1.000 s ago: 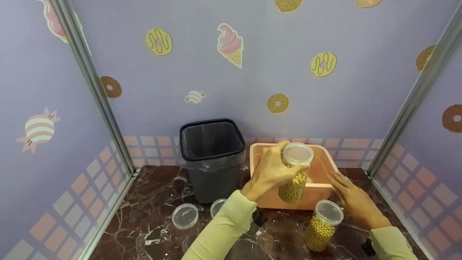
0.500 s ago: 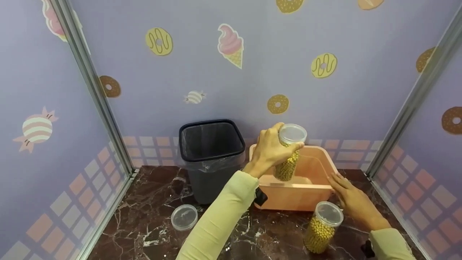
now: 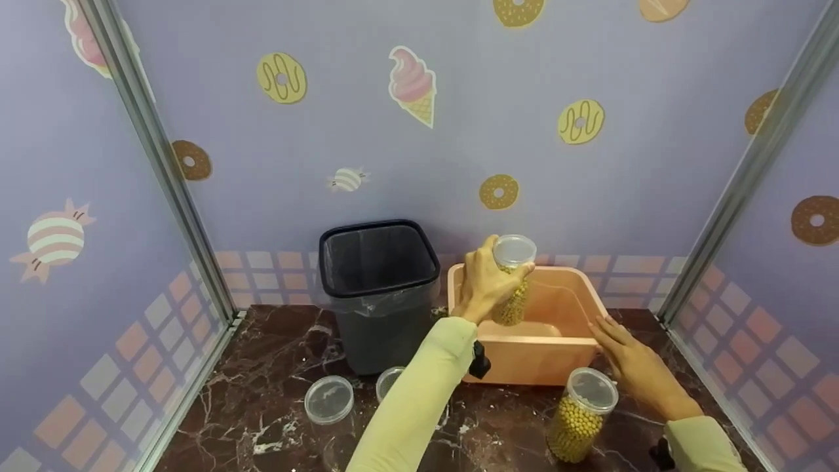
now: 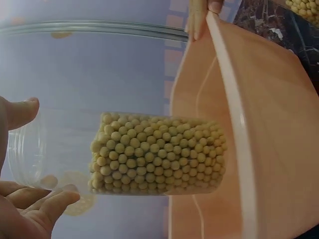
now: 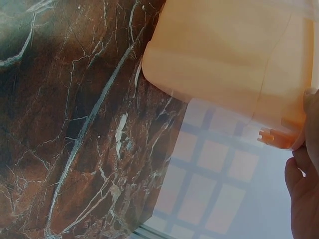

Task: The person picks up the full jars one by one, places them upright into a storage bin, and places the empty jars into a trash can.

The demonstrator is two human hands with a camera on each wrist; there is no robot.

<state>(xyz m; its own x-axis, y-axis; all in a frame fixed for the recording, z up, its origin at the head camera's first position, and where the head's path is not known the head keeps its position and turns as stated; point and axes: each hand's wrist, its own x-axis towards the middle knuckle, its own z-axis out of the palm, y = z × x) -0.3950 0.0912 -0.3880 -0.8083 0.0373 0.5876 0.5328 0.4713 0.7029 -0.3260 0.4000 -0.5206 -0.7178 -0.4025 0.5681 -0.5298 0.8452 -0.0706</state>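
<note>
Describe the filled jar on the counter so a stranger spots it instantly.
Find the peach tub right of the dark bin. On the marble surface in front of the tub's right end, near the right hand, is a clear jar of small yellow balls. The other filled jar is held up in the left hand; this one stands on the surface.

Raised jar (image 3: 511,298): is showing pale yellow balls (image 4: 159,155) through clear sides.
Near right jar (image 3: 578,419): is showing similar yellow through clear sides.
Near left jar (image 3: 330,401): is appearing colourless.
Tub (image 3: 527,362): is showing plain peach-orange.
Bin (image 3: 383,337): is showing dark grey beneath a black rim (image 3: 387,288).
Table (image 3: 501,436): is displaying dark red-brown marbling, whitish veins.
Far wall (image 3: 459,157): is showing lilac, yellow and brown doughnuts (image 3: 499,192), pink-and-grey tiles (image 3: 639,264).
Sleeves (image 3: 408,400): are showing pale yellow-green.
</note>
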